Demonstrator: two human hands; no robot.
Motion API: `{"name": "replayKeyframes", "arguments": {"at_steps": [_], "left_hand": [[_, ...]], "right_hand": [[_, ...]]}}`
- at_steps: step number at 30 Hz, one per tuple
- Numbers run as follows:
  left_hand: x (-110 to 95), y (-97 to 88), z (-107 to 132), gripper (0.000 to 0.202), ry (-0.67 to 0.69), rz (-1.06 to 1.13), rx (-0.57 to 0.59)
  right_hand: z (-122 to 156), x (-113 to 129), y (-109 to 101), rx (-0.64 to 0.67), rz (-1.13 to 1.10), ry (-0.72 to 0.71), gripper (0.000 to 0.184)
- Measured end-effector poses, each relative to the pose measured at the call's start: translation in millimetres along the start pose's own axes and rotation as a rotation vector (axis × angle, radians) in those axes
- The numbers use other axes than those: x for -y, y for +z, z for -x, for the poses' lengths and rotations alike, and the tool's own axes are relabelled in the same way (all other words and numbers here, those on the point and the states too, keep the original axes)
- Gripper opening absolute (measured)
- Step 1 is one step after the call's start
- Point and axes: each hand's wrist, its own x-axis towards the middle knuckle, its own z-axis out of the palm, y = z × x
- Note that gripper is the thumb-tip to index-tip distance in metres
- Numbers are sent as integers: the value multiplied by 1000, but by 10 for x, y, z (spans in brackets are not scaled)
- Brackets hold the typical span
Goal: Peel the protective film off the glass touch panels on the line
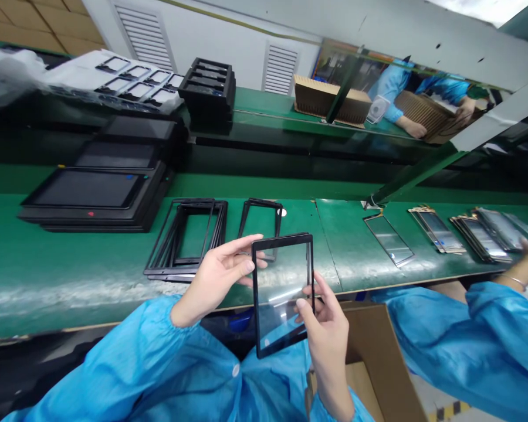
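Observation:
Between my two hands is a black-framed clear glass panel (281, 281), tilted upright over the bench's front edge. My left hand (224, 266) pinches its upper left edge, thumb in front and fingers partly behind. Gripping the lower right edge is my right hand (323, 319), its thumb over the front and its other fingers seen through the glass. Just beyond the panel a thin black frame (242, 220) lies on the green bench. A stack of black frames (171, 234) sits to the left of it.
Stacked trays with dark screens (88, 187) stand at the left. A black slotted holder (206, 82) is on the shelf. A single glass panel (389, 237) and stacked panels (435, 228) lie rightward, near a co-worker's sleeve (440, 328). An open cardboard box (378, 351) sits below the bench.

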Motion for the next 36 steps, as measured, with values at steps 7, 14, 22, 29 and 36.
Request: {"name": "replayKeyframes", "arguments": {"at_steps": [7, 14, 22, 29, 36], "left_hand": [[-38, 33, 9, 53, -3, -67, -54], [-128, 38, 111, 46, -16, -252, -65], [-110, 21, 230, 45, -39, -332, -42], [-158, 30, 160, 40, 163, -629, 81], [-278, 263, 117, 56, 151, -893, 467]], "right_hand": [[23, -104, -43, 5, 242, -188, 52], [-293, 260, -98, 42, 251, -296, 52], [-367, 435, 8, 138, -46, -92, 21], [-295, 456, 33, 137, -18, -97, 25], [-331, 455, -74, 441, 57, 44, 39]]}}
